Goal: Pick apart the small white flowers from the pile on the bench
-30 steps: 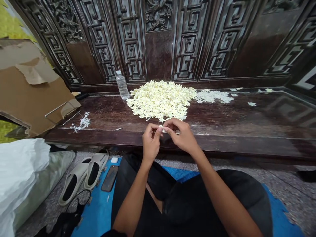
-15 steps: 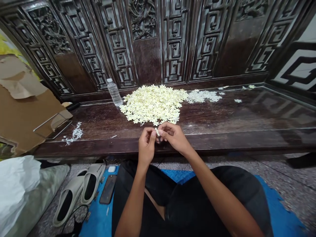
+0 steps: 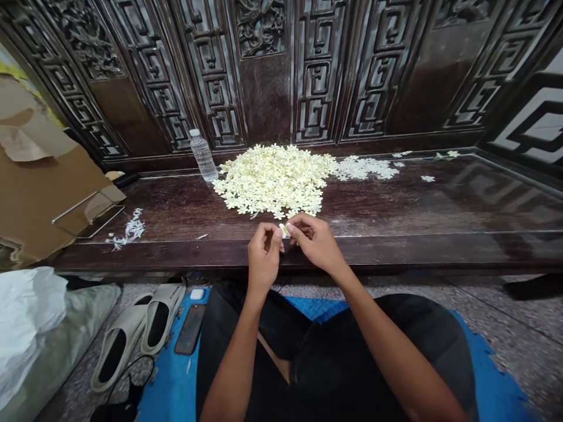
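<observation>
A small white-and-yellow flower (image 3: 284, 230) is pinched between my two hands at the front edge of the dark wooden bench. My left hand (image 3: 265, 252) has thumb and fingers pressed together at the flower's left side; whether they grip part of it is too small to tell. On the other side, my right hand (image 3: 313, 239) holds the flower between thumb and fingertips. Just beyond my fingers lies a large heap of pale yellow flowers (image 3: 277, 179). Flatter white flowers (image 3: 365, 169) spread to its right.
A clear bottle (image 3: 203, 156) stands left of the heap. White stem-like pieces (image 3: 129, 230), a wire frame (image 3: 90, 234) and cardboard (image 3: 48, 181) are farther left. A phone (image 3: 190, 329) and sandals (image 3: 160, 316) lie below the bench (image 3: 422, 205). Carved panels (image 3: 268, 99) rise behind.
The flower between my hands has turned, so its open petals and yellow centre show more. My hands have shifted slightly, and the whole view has moved a little.
</observation>
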`<control>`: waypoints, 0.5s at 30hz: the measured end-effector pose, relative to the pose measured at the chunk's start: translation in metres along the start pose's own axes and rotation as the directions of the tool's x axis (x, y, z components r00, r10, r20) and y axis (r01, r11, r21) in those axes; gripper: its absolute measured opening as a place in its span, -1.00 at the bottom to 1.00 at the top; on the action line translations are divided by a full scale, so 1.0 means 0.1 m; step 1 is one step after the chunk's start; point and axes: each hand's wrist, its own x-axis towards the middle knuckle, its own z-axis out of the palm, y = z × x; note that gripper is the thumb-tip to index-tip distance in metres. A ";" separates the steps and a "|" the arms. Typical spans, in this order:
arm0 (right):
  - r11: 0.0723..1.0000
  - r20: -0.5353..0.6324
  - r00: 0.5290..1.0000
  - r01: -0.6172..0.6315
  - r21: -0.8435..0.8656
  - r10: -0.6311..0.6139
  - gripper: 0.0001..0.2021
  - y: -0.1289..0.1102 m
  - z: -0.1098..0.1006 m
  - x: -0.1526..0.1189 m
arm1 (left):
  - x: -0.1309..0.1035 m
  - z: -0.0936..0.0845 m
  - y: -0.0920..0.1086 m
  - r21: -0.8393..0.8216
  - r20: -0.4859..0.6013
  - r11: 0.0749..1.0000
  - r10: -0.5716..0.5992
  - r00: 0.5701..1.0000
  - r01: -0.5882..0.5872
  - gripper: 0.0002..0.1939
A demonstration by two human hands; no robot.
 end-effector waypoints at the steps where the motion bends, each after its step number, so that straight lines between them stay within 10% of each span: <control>1: 1.000 -0.014 1.000 0.002 0.004 -0.002 -0.75 0.01 0.01 0.00 | 0.00 0.00 0.00 0.010 0.001 1.000 -0.002 1.000 0.002 -0.70; 15: 0.986 0.059 0.998 -0.038 0.162 0.028 -0.73 0.01 0.05 0.01 | -0.04 0.01 -0.04 0.100 -0.066 0.994 0.039 0.997 -0.033 -0.61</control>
